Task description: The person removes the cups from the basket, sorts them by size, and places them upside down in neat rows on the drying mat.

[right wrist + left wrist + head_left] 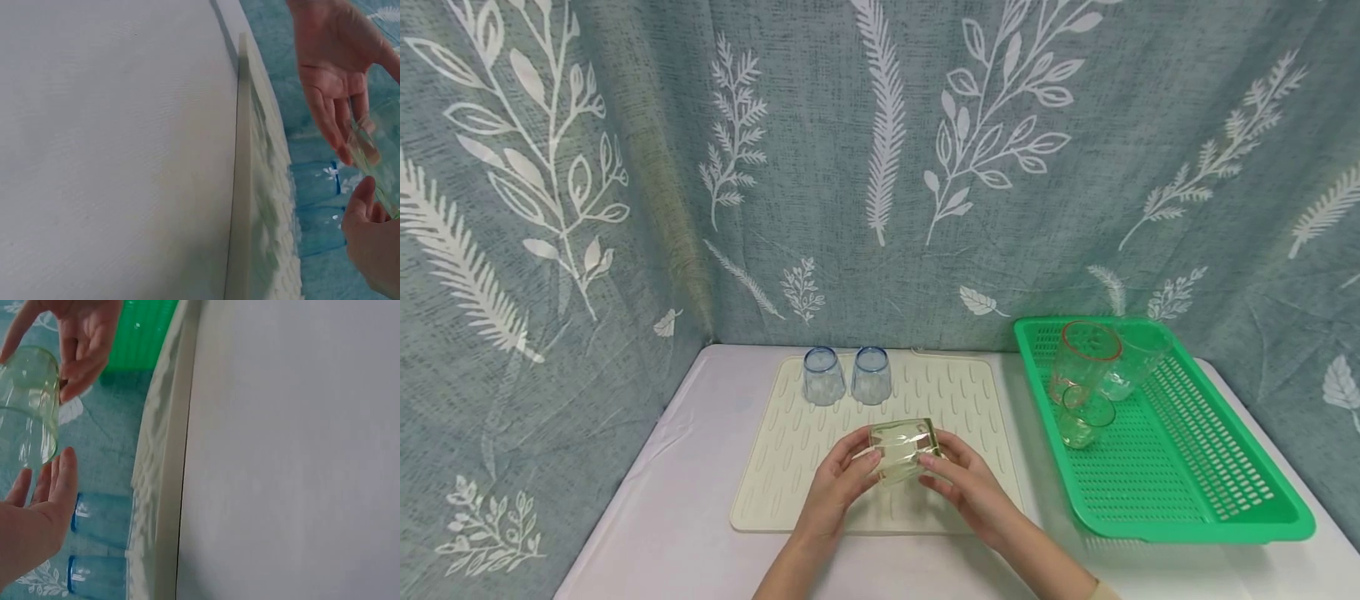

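Note:
A pale green-tinted clear glass [901, 450] is held tilted on its side above the drying mat [797, 500]. My left hand [841, 485] pinches its left end between thumb and fingers. At the opposite end my right hand [964, 485] grips it, thumb on the near side and fingers behind. The left wrist view shows the glass [28, 403] between the two hands, off the mat. Two blue-rimmed glasses, one at left [823, 379] and one at right [872, 379], stand side by side on the mat's back left part.
To the right stands a green plastic basket [1180, 533]. Inside it are a red-rimmed glass [1086, 358], a clear glass [1131, 367] and a small greenish glass [1084, 421]. A leaf-patterned curtain [820, 167] hangs behind the white table [685, 483].

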Motion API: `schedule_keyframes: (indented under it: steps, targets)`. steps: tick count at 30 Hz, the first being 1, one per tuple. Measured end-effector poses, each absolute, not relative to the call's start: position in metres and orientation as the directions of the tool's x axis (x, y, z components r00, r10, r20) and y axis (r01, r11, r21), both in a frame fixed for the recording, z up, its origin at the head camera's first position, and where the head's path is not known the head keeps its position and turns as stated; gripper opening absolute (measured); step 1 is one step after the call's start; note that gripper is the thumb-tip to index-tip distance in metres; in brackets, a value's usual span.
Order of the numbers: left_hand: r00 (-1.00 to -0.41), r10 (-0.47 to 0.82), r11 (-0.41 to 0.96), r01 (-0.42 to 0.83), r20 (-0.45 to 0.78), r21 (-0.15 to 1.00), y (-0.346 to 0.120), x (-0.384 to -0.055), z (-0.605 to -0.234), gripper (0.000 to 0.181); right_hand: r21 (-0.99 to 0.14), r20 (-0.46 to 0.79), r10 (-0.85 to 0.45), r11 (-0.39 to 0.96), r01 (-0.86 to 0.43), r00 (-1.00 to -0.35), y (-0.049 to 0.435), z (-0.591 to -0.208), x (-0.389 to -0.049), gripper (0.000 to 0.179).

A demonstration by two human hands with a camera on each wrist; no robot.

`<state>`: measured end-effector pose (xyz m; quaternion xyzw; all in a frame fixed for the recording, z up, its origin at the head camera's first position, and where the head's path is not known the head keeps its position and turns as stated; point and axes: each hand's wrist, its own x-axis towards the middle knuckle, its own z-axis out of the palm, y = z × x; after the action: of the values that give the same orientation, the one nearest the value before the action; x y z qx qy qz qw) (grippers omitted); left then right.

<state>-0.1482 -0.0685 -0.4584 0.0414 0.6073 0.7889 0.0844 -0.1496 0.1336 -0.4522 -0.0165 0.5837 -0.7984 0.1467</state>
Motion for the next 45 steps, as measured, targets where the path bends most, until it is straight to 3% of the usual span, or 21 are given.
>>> schedule_keyframes:
  steps: [6, 11, 17, 21, 30, 45]
  targets:
    - [-0.979, 0.199, -0.054, 0.038, 0.049, 0.998, -0.084, -0.151, -0.462, 0.056, -0.941, -0.119, -0.253, -0.28, 0.19, -0.96, 0.133, -0.454, -0.154, 0.064]
    - [-0.981, 0.167, 0.207, 0.137, 0.103, 0.969, -0.103, -0.151, -0.463, 0.066, -0.948, -0.118, -0.219, -0.265, 0.176, -0.968, 0.134, -0.454, -0.16, 0.063]
    - [-0.98, 0.17, 0.543, 0.179, 0.101, 0.82, -0.135, -0.152, -0.464, 0.091, -0.96, -0.126, -0.156, -0.229, 0.16, -0.98, 0.135, -0.451, -0.169, 0.066]
    - [-0.971, 0.2, 0.683, 0.234, 0.131, 0.692, -0.158, -0.153, -0.468, 0.108, -0.976, -0.127, -0.09, -0.164, 0.141, -0.988, 0.137, -0.451, -0.179, 0.067]
    - [-0.978, 0.205, 0.813, 0.15, -0.037, 0.562, -0.199, -0.154, -0.475, 0.131, -0.997, -0.077, 0.061, -0.016, 0.076, -0.995, 0.136, -0.453, -0.206, 0.069]
    - [-0.972, 0.208, 0.864, 0.131, -0.108, 0.486, -0.208, -0.155, -0.483, 0.131, -0.973, -0.049, 0.229, 0.21, 0.099, -0.972, 0.132, -0.453, -0.253, 0.066]
